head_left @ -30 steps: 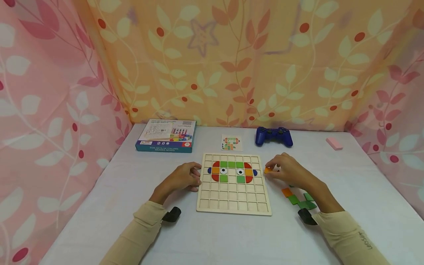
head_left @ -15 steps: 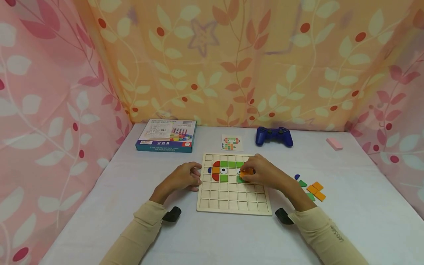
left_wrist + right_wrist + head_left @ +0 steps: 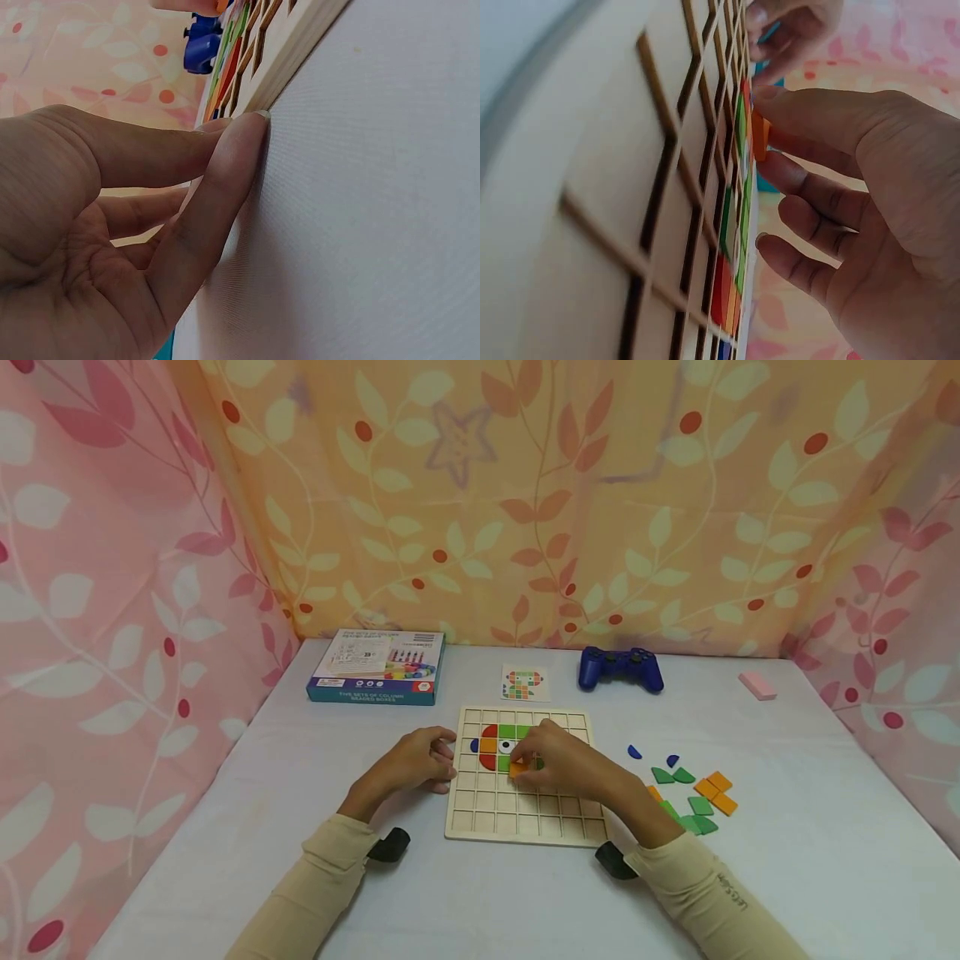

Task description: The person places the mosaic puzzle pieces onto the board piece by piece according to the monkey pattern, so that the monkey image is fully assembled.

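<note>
A wooden grid board (image 3: 480, 818) lies flat on the table. My left hand (image 3: 418, 760) holds its left edge, with thumb and a finger meeting at the rim in the left wrist view. Above the board's middle, my right hand (image 3: 573, 764) pinches an orange square tile (image 3: 760, 135) between thumb and fingers. On the board, red, green, orange and blue tiles and an eye tile (image 3: 506, 747) form a face pattern; its right part is hidden behind the right hand in the head view. Whether the held tile touches the board is hard to tell.
Right of the board lie loose orange tiles (image 3: 718, 793), green tiles (image 3: 701, 807) and blue half-round tiles (image 3: 634, 752). Behind it are a pattern card (image 3: 525, 683), a blue game controller (image 3: 620, 670), a flat box (image 3: 377, 667) and a pink block (image 3: 757, 686).
My right hand has carried the orange tile leftward from beside the board, over the right eye, to the grid's middle. The left hand has stayed at the board's edge.
</note>
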Action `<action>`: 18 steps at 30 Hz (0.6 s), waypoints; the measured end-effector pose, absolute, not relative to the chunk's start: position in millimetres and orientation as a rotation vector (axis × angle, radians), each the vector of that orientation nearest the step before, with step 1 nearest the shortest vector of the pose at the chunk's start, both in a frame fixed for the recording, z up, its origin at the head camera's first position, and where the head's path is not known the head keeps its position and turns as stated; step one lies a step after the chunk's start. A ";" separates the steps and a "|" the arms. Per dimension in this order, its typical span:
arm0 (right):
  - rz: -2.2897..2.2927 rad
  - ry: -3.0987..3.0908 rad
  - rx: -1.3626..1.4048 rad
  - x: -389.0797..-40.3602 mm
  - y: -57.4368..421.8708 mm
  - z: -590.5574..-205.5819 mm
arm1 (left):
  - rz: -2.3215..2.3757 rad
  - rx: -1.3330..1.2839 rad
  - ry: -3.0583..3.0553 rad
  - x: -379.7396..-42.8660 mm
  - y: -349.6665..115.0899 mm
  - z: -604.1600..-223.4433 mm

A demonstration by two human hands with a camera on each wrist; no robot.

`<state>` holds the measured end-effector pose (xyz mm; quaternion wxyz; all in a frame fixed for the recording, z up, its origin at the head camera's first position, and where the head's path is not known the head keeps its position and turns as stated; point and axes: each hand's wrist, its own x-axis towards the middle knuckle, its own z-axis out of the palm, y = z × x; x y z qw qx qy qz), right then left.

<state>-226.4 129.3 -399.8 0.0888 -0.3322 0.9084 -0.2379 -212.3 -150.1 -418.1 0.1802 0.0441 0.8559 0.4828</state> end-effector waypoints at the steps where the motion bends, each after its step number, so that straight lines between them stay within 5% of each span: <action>1: -0.712 2.703 -1.004 -225.3 127.1 -400.2 | 1.366 0.120 2.418 -212.3 -150.3 -418.2; 18: -0.660 2.689 -1.139 -217.4 114.3 -405.7 | 1.371 0.127 2.406 -211.9 -151.2 -418.7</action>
